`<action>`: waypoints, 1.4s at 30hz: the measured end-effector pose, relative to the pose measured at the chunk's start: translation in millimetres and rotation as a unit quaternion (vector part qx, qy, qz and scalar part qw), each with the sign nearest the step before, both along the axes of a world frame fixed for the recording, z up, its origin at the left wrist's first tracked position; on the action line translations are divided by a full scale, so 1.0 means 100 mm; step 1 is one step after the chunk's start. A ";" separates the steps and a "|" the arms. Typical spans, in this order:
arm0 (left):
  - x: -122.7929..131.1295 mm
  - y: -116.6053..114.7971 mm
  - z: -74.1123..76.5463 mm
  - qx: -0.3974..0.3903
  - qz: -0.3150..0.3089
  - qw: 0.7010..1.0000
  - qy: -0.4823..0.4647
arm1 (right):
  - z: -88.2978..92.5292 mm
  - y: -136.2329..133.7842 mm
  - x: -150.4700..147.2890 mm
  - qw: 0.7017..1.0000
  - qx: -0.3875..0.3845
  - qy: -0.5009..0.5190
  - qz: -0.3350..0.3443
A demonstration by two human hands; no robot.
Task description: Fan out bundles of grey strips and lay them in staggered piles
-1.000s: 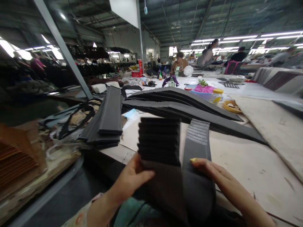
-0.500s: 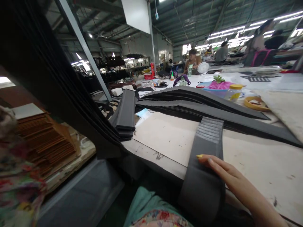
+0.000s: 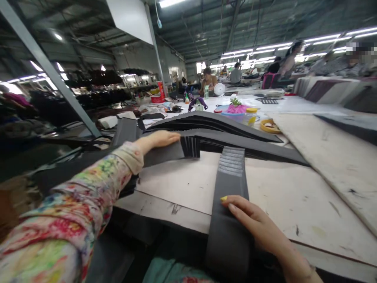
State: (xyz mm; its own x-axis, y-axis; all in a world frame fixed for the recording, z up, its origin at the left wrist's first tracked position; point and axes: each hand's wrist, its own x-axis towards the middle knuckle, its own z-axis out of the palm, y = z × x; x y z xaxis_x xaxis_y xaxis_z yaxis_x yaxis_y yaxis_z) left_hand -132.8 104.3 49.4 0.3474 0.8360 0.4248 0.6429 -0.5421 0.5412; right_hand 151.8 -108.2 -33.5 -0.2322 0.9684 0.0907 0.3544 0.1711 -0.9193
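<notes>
My left hand is closed over a bundle of dark grey fabric strips at the left of the table. The bundle's layered end points right, and my left fingertips bend over its top edge. Closer to me, my right hand grips another dark grey strip piece by its right side, a yellow covering on one fingertip. Silvery cross lines mark that piece's far end, and its near end hangs over the table edge. Behind both hands lie long curved stacks of grey strips. The undersides of both hands are hidden.
Pale boards cover the worktable. Farther back are a yellow tape roll, a yellow-lidded jar, a basin with pink material and a small white fan. A metal post slants at left. Other people work beyond.
My view has turned right. My left arm has come into sight, its hand now on a strip bundle at the left. My right hand stays on the same strip piece.
</notes>
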 end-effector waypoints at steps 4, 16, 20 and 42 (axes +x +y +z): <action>-0.06 0.36 -0.45 -0.072 -0.045 0.987 0.136 | -0.04 -0.03 -0.07 0.998 0.043 -0.044 0.007; 0.83 -0.23 -0.61 0.092 -0.225 0.950 0.198 | -0.10 0.05 -0.14 0.962 0.172 -0.191 -0.097; 1.28 -0.46 -0.79 0.068 -0.282 0.947 0.137 | -0.17 0.07 -0.14 0.955 0.175 -0.213 -0.109; 1.34 -0.93 -0.88 -0.001 -0.300 0.940 0.163 | -0.15 -0.43 -0.21 0.853 0.289 -0.435 0.002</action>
State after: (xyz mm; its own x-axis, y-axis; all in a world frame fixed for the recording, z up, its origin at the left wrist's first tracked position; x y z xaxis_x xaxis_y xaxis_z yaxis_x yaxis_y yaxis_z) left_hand 1.0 11.8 -38.6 0.8686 0.4479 0.2121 0.3531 -0.8596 0.3692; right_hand 131.1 -151.2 -48.1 -0.4578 0.8198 0.3441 0.8578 0.5090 -0.0714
